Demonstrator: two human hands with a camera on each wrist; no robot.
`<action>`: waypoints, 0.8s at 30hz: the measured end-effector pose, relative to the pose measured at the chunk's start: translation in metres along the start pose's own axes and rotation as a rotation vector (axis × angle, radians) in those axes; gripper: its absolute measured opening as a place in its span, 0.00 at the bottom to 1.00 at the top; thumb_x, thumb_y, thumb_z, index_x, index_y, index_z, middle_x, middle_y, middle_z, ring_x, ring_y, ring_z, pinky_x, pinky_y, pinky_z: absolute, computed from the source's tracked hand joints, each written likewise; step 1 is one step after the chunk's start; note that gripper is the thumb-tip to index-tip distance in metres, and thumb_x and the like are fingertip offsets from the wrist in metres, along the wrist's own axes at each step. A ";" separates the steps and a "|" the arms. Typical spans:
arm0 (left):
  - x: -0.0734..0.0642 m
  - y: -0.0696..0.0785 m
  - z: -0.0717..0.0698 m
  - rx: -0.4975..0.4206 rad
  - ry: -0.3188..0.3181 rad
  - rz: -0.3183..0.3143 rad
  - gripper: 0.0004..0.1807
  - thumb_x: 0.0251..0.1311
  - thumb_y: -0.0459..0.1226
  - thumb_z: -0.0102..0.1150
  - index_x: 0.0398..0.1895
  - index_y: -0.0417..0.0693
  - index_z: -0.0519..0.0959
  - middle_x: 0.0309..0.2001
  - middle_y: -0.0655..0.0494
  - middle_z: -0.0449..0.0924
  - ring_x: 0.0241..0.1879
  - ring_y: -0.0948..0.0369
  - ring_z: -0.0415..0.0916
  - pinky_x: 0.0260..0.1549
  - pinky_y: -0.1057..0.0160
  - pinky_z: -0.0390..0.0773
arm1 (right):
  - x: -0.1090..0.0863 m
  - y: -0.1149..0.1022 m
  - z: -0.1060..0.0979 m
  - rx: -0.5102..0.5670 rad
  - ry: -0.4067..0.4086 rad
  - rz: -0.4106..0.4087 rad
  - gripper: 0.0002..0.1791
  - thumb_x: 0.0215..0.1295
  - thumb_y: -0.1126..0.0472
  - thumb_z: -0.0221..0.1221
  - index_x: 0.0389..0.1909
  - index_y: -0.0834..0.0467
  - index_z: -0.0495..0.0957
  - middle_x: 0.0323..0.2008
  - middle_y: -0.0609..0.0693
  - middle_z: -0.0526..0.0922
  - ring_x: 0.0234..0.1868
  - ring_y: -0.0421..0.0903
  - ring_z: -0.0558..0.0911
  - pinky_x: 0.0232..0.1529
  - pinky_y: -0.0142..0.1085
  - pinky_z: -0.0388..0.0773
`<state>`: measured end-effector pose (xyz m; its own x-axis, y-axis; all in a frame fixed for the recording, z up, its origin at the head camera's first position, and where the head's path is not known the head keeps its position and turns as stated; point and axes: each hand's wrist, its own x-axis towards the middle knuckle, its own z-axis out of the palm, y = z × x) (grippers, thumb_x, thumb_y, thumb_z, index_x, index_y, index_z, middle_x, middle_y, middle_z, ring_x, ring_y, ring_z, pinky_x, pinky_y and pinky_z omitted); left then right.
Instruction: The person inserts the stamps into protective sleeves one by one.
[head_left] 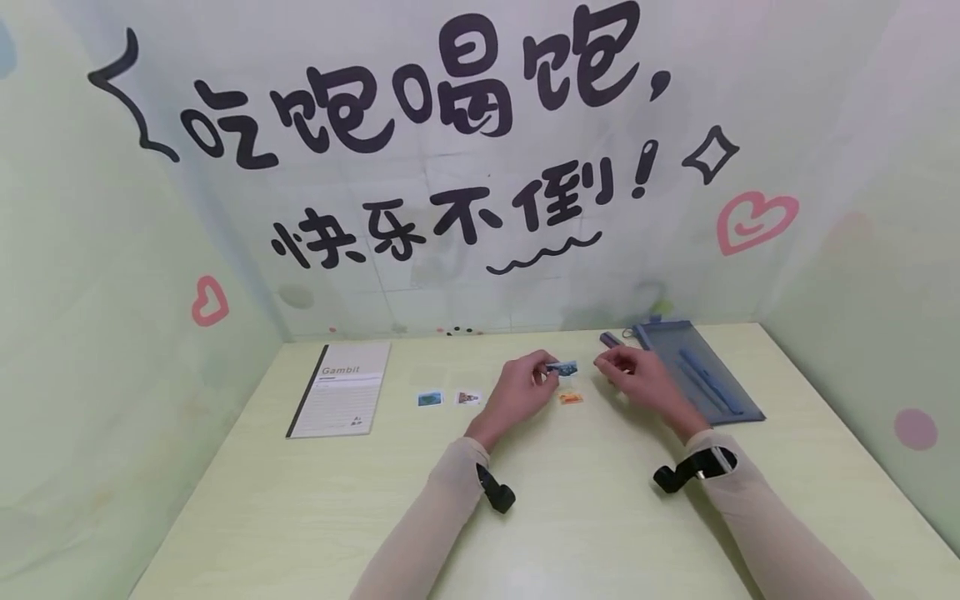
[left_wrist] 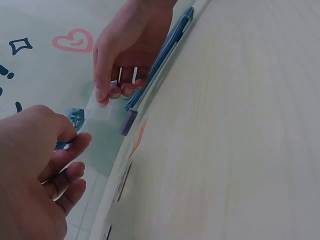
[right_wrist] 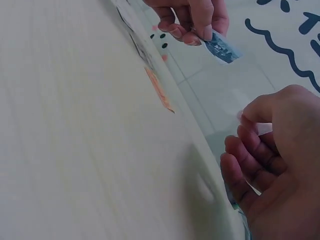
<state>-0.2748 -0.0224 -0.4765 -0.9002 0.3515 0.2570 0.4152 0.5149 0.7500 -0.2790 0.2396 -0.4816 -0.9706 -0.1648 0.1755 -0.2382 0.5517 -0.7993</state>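
My left hand pinches a small blue picture stamp between thumb and forefinger, raised over the back of the table. To its right, my right hand holds a thin clear plastic piece at the fingertips; its other fingers are loosely curled. The piece is see-through and partly hidden by the fingers. An orange stamp lies on the table just below the blue one. Further left lie a blue-green stamp and a stamp with a brown figure.
A white notebook lies at the table's left. On the right is a blue mesh zip pouch with a blue pen on or in it. A dark purple stick-like object lies beside the pouch. A printed wall sheet stands behind the table.
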 end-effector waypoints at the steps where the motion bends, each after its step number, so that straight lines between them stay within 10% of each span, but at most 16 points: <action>1: -0.003 -0.003 -0.003 -0.001 0.011 0.014 0.08 0.77 0.39 0.62 0.54 0.54 0.85 0.36 0.61 0.81 0.34 0.66 0.73 0.34 0.69 0.73 | -0.002 -0.001 0.004 0.022 -0.004 0.004 0.18 0.80 0.49 0.64 0.50 0.62 0.86 0.36 0.60 0.87 0.32 0.43 0.81 0.30 0.34 0.78; 24: -0.077 -0.043 -0.051 -0.224 0.000 -0.065 0.08 0.74 0.41 0.69 0.51 0.50 0.87 0.37 0.60 0.93 0.40 0.65 0.90 0.47 0.68 0.85 | -0.031 -0.046 0.076 0.418 -0.234 0.005 0.16 0.81 0.55 0.62 0.41 0.67 0.81 0.27 0.54 0.82 0.24 0.38 0.75 0.25 0.29 0.73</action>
<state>-0.2301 -0.1118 -0.4977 -0.9243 0.3228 0.2036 0.3166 0.3506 0.8814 -0.2352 0.1571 -0.4936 -0.9264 -0.3689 0.0756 -0.1529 0.1848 -0.9708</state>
